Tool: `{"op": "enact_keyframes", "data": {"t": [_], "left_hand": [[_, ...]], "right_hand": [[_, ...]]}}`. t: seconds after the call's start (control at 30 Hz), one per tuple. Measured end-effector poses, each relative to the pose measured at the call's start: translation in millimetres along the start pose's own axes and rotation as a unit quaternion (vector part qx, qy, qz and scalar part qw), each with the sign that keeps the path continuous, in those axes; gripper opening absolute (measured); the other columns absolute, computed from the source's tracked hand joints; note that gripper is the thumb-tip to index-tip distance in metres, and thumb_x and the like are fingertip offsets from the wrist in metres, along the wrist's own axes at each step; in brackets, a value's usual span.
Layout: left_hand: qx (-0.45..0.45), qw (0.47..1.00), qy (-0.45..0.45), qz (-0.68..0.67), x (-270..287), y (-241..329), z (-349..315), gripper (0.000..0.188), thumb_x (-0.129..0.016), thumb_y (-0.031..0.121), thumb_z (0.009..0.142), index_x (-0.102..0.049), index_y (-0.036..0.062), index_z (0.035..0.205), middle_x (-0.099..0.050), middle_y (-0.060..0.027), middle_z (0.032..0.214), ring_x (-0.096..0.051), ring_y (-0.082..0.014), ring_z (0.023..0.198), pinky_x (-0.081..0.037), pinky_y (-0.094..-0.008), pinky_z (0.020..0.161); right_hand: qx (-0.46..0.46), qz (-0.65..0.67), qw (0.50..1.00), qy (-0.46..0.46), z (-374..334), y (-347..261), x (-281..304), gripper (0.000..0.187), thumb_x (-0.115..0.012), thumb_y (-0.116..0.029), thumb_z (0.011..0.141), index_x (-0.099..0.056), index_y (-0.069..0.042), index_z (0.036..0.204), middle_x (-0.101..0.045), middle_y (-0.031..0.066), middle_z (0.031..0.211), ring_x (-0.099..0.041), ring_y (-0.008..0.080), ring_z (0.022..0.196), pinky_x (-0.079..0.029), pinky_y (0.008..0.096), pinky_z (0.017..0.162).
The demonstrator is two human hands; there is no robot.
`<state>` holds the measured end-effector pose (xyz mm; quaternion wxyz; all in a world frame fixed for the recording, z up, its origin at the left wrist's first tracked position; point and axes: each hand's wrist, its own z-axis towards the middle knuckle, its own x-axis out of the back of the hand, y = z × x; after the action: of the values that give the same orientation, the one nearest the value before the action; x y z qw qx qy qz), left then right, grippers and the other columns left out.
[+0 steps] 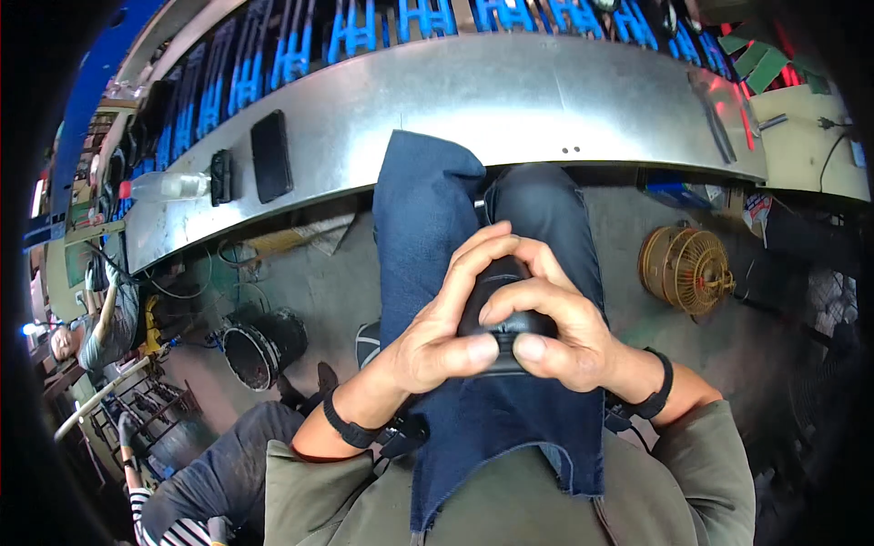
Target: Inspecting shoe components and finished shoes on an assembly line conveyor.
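Though in two hands (442, 338) (580, 332), one object (523, 324)

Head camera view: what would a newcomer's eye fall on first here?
First, the glossy black object held between the left hand and right hand, near the centre. Next, bright blue parts lined up beyond the silvery bench, and a round golden cage-like object on the right.

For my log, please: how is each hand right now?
Left hand: curled, holding a glossy black rounded object.
Right hand: curled, holding the same object.
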<state>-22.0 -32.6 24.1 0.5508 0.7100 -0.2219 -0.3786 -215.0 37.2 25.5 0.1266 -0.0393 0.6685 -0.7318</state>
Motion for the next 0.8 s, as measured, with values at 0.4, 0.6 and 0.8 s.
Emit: {"op": "enact_keyframes", "data": {"t": [0.4,0.6,0.8], "left_hand": [[-0.548,0.808,-0.087,0.197,-38.2,147.9,-20.8,0.072,-0.054,0.052,0.097,-0.045,-0.0008,0.144,-0.042,-0.0243,0.150,-0.046,-0.0372,0.137,-0.033,-0.0484,0.114],[-0.248,0.940,0.223,0.075,-1.5,19.8,15.2,0.105,-0.087,0.046,0.077,-0.026,0.0002,0.149,-0.047,-0.0186,0.143,-0.050,-0.0283,0.133,-0.040,-0.0420,0.113],[-0.193,0.943,0.261,0.069,-37.5,-26.5,-51.6,0.107,-0.092,0.035,0.074,-0.024,-0.0009,0.149,-0.047,-0.0167,0.139,-0.049,-0.0271,0.131,-0.041,-0.0422,0.110]], "right_hand": [[0.390,-0.075,0.918,0.000,21.8,-135.4,-13.0,0.057,-0.052,-0.057,0.099,-0.047,-0.016,0.138,-0.043,0.0189,0.146,-0.040,0.0328,0.139,-0.027,0.0511,0.117],[0.176,-0.133,0.966,0.138,58.4,-30.5,-11.5,0.097,-0.072,-0.037,0.089,-0.017,0.001,0.159,-0.044,0.0225,0.147,-0.042,0.0299,0.140,-0.033,0.0402,0.115],[0.149,-0.136,0.980,-0.005,17.3,-17.1,-18.6,0.110,-0.087,-0.037,0.075,-0.024,0.001,0.157,-0.055,0.0203,0.137,-0.055,0.0277,0.126,-0.042,0.0408,0.109]]}}
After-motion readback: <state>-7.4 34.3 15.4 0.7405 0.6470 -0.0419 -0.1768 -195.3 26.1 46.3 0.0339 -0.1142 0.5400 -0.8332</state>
